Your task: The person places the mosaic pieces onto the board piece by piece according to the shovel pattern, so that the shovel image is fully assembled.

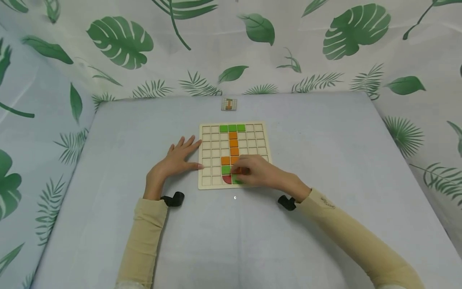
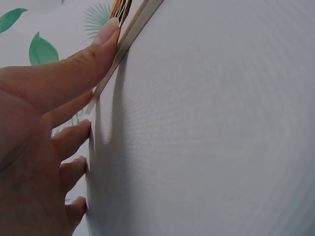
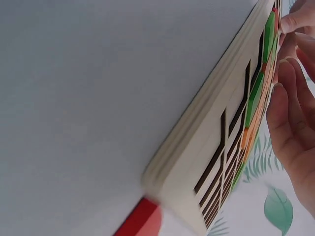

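Note:
A cream square-grid board (image 1: 209,187) lies on the table, set with green tiles (image 1: 232,128), orange tiles (image 1: 234,151) and a red rounded piece (image 1: 227,179). My left hand (image 1: 175,159), fingers spread, touches the board's left edge, thumb at its rim. In the left wrist view the left thumb (image 2: 93,56) lies against the board's side. Over the board's lower middle my right hand (image 1: 257,170) bends its fingers down at the green and orange tiles. The right fingers (image 3: 283,105) hide whether a tile is between them.
A small patterned card (image 1: 229,104) lies behind the board. Near the board's corner in the right wrist view is a red piece (image 3: 140,219). Black wrist mounts (image 1: 177,199) sit by both cuffs. Leaf-printed cloth (image 1: 260,56) hangs behind the grey tabletop (image 1: 202,237).

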The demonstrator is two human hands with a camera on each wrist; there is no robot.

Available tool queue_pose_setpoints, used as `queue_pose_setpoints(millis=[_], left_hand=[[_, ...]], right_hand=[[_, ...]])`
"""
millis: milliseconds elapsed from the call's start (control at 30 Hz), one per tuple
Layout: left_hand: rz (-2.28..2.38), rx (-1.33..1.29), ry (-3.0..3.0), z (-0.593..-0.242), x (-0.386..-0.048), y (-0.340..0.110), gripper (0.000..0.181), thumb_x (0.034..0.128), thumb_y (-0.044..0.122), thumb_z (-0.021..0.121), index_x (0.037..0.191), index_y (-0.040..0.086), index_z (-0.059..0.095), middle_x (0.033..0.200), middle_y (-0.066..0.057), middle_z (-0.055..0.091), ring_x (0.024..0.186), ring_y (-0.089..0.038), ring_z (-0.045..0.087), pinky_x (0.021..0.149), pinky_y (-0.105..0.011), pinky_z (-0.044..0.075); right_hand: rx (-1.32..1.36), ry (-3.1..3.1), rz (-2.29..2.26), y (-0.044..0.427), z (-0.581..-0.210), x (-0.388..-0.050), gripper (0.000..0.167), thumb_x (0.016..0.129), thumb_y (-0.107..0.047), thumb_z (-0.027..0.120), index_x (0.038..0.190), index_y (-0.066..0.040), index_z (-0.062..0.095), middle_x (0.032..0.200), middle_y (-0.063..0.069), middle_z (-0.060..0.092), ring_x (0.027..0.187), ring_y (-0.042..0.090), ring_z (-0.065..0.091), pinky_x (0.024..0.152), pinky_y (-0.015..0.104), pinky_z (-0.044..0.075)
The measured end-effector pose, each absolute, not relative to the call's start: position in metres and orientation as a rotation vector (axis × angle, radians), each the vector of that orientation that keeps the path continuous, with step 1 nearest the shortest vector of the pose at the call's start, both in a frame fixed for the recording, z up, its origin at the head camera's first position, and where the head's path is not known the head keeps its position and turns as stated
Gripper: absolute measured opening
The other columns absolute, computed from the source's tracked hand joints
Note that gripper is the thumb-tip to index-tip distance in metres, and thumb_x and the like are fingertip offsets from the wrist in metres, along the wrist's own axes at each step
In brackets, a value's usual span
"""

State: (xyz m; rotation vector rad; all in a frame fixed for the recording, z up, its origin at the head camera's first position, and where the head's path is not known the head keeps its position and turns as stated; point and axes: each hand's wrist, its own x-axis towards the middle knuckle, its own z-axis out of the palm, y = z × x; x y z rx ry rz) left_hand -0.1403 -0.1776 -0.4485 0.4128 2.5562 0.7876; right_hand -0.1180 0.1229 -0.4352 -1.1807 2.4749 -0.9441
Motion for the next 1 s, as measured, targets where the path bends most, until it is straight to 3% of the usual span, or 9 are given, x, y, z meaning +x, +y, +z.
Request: queue_pose_setpoints(millis=[267, 1000], left_hand=[[0.768, 0.412, 2.546, -0.447, -0.141, -0.177, 0.090, 0.0963, 0.038, 0.072, 0.166, 0.014, 0.020, 0.174, -0.014, 0.005, 0.159, -0.040, -0.010, 0.126, -0.062, -0.008], [0.785, 0.415, 2.532, -0.449, -0.139, -0.179, 0.090, 0.0970, 0.038, 0.071, 0.166, 0.014, 0.018, 0.174, -0.014, 0.004, 0.159, -0.040, -0.011, 0.126, -0.063, -0.009]], right_hand=[[-1.087, 2.523, -0.932, 0.145, -0.432, -0.112, 0.016, 0.088, -0.002, 0.076, 0.104, -0.005, 0.078, 0.098, 0.004, 0.073, 0.081, 0.011, 0.061, 0.073, 0.027, 0.056], [-0.904, 2.675, -0.951, 0.210, -0.430, -0.093, 0.019, 0.088, 0.003, 0.075, 0.105, -0.004, 0.076, 0.095, 0.003, 0.072, 0.079, 0.011, 0.062, 0.069, 0.027, 0.055]])
